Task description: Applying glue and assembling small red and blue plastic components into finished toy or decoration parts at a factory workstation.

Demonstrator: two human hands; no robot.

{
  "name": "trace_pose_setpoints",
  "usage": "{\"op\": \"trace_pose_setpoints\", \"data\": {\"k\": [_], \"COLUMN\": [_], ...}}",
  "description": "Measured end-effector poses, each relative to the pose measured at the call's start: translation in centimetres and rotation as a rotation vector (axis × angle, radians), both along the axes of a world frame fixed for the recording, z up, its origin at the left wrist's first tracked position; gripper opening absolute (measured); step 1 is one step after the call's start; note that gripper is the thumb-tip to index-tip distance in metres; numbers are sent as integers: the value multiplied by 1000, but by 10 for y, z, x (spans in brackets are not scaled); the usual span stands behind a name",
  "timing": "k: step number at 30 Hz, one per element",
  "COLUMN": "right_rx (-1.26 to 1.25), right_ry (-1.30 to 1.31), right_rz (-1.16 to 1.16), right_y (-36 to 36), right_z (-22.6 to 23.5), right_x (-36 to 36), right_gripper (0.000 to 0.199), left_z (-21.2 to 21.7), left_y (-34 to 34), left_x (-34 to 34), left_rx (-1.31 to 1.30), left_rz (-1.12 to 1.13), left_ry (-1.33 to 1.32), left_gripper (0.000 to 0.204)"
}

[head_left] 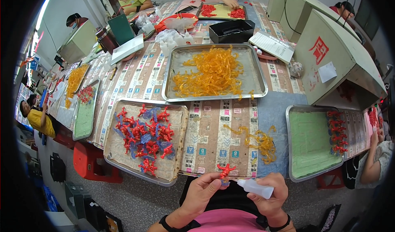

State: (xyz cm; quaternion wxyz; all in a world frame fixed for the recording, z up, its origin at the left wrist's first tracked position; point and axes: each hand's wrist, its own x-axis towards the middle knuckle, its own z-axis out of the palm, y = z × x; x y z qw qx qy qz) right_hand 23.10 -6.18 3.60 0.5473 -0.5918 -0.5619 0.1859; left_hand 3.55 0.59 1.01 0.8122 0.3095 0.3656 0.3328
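Note:
Between the thumb and fingers of my left hand [202, 192] is a small red plastic figure [226, 170] with a blue translucent piece at its lower end. My right hand [269, 194] is wrapped around a whitish squeeze bottle [257, 188], whose narrow tip points left, close to the blue piece. Whether the tip touches it I cannot tell. Just beyond my hands lies a loose bunch of yellow translucent strips [263, 145]. To the left, a paper-lined tray [177, 158] bears a pile of red figures [147, 134] with blue parts.
A metal tray [170, 90] of tangled yellow strips sits mid-table. On the right, a green-lined tray [306, 149] holds a row of red-and-blue figures beside a beige metal booth [329, 63]. A black box [231, 31] stands farther back. Several people work around the table; a red stool [92, 162] is at left.

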Motion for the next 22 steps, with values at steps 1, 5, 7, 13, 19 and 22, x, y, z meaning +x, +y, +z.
{"op": "trace_pose_setpoints", "data": {"k": [1,5,7,13,19,22], "right_rx": [23,34,46,56,38,34], "right_ry": [-57,-124,-104,-73,-111,-89], "right_rz": [15,-9,-11,-42,-55,-30], "right_y": [1,-1,-5,-8,-7,-8], "right_z": [2,6,4,8,10,7], "right_x": [1,-3,-3,-2,-1,0], "right_gripper": [41,40,40,41,41,42], "left_z": [0,3,3,16,25,25], "left_y": [0,-1,-1,6,7,6], "left_x": [0,2,4,4,8,8], "left_rx": [0,58,92,679,942,991], "left_rz": [0,41,65,46,77,115], "left_ry": [0,51,80,603,784,794], "left_gripper": [36,33,31,36,41,41]}}
